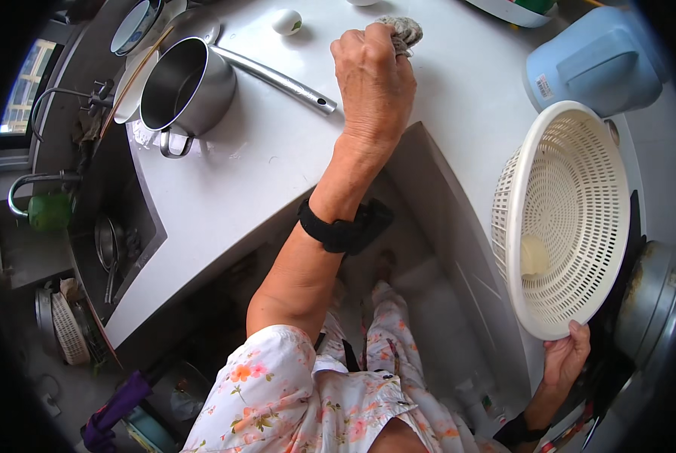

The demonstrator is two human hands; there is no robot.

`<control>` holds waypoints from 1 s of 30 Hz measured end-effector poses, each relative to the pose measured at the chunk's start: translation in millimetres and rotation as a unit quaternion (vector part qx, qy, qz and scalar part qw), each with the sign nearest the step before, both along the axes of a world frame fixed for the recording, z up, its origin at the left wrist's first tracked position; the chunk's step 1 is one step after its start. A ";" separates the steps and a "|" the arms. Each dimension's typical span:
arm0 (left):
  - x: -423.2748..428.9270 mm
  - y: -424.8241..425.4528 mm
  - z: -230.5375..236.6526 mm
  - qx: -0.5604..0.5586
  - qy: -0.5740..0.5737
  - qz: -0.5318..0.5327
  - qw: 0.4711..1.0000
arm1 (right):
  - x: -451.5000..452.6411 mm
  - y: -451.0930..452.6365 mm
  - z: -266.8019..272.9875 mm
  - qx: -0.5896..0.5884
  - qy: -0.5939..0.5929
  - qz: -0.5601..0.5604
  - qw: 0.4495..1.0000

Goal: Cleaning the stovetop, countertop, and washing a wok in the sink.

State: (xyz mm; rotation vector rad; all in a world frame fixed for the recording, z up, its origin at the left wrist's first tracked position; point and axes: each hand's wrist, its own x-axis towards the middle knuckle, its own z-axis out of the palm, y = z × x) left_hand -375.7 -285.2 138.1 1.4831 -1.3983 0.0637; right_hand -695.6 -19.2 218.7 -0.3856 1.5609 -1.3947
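My left hand (375, 79) reaches over the white countertop, fingers closed on a bunched grey cloth (406, 34). The hand is close to the tip of the long metal handle of a steel saucepan (219, 93). At the right, my right hand (567, 354) grips the lower rim of a cream plastic colander (576, 187). The colander is tipped on its side with its opening towards the right. A small pale yellow piece (534, 256) lies inside it; I cannot tell what it is.
A light blue plastic jug (593, 65) stands behind the colander. Near the back is a rounded white object with a green mark (287, 21). Bowls (131, 27) and wooden chopsticks (134, 82) are left of the saucepan, above a dark sink (142, 249). A metal pot (649, 300) is at far right.
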 end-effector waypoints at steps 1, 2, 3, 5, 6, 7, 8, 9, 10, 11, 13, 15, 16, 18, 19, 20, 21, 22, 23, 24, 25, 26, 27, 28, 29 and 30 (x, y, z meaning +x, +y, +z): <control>-0.3 0.7 0.9 -0.009 0.000 -0.014 1.000 | 0.3 -0.7 -0.2 0.005 -0.001 -0.001 1.000; -0.6 1.4 0.5 -0.017 0.000 -0.028 0.999 | 0.7 -1.4 -0.4 0.009 -0.002 -0.001 1.000; -0.5 2.1 0.5 -0.016 -0.001 -0.027 1.000 | 2.0 -2.3 -0.1 0.011 -0.003 0.000 1.000; -4.1 3.0 -0.2 -0.022 -0.039 -0.081 0.996 | 5.4 -4.4 0.0 0.009 -0.007 0.034 0.999; -8.8 6.3 -2.6 -0.026 -0.044 -0.114 0.992 | 8.0 -5.1 -0.8 0.010 -0.006 0.035 0.999; -13.0 9.8 -5.4 0.015 -0.079 -0.136 0.987 | 11.2 -5.8 -1.7 0.014 -0.002 0.026 1.000; -17.7 11.0 -12.2 0.050 -0.123 -0.144 0.981 | 12.8 -6.6 -2.7 0.018 0.003 0.017 1.000; -19.4 12.7 -15.5 0.086 -0.168 -0.151 0.970 | 11.5 -6.1 -2.6 0.019 0.003 0.020 1.000; -19.2 14.3 -18.0 0.087 -0.167 -0.148 0.971 | 9.1 -4.0 -2.4 0.017 -0.001 0.031 0.999; -18.6 15.7 -19.3 0.083 -0.205 -0.130 0.967 | 7.9 -3.6 -1.8 0.015 -0.004 0.042 0.999; -18.6 16.0 -19.4 0.081 -0.240 -0.113 0.961 | 18.3 -4.7 0.2 0.015 -0.006 0.024 1.000; -17.1 13.5 -14.9 0.126 -0.267 -0.079 0.952 | 21.6 -3.6 3.4 0.013 -0.007 0.006 1.000; -16.0 12.8 -12.7 0.126 -0.266 -0.078 0.953 | 20.3 -0.5 4.9 0.017 -0.010 0.023 1.000; -14.7 12.6 -8.4 0.137 -0.271 -0.069 0.950 | 22.1 1.5 9.9 0.021 -0.012 0.040 0.999; -14.4 12.9 -7.1 0.137 -0.270 -0.068 0.951 | 27.0 0.8 12.7 0.022 -0.014 0.047 0.999; -14.1 13.4 -6.0 0.134 -0.300 -0.046 0.943 | 31.3 0.0 15.4 0.023 -0.017 0.054 0.998; -14.5 14.5 -5.0 0.130 -0.329 -0.023 0.935 | 34.1 -0.5 17.8 0.022 -0.016 0.054 0.998; -14.6 16.4 -2.8 0.129 -0.328 -0.022 0.936 | 36.5 -1.3 20.0 0.025 -0.014 0.059 0.998; -14.2 18.4 -0.6 0.139 -0.329 -0.022 0.934 | 38.4 -1.6 21.8 0.027 -0.013 0.064 0.997; -13.4 20.5 1.6 0.149 -0.331 -0.021 0.932 | 39.8 -1.5 22.4 0.026 -0.013 0.066 0.997; -12.8 22.9 3.7 0.149 -0.331 -0.018 0.932 | 41.2 -1.6 22.1 0.023 -0.015 0.070 0.997; -11.8 24.9 6.3 0.150 -0.325 -0.022 0.934 | 42.0 -2.8 22.4 0.020 -0.019 0.076 0.997; -10.2 27.0 8.6 0.150 -0.319 -0.025 0.935 | 42.5 -3.8 23.1 0.019 -0.021 0.081 0.996; -10.9 28.1 10.9 0.150 -0.316 -0.023 0.936 | 43.1 -3.2 26.4 0.013 -0.017 0.090 0.996; -11.2 29.4 13.2 0.153 -0.314 -0.032 0.936 | 44.0 -3.1 29.6 0.007 -0.013 0.100 0.995; -9.4 32.2 14.0 0.157 -0.316 -0.038 0.935 | 46.4 -3.3 29.8 0.006 -0.016 0.106 0.994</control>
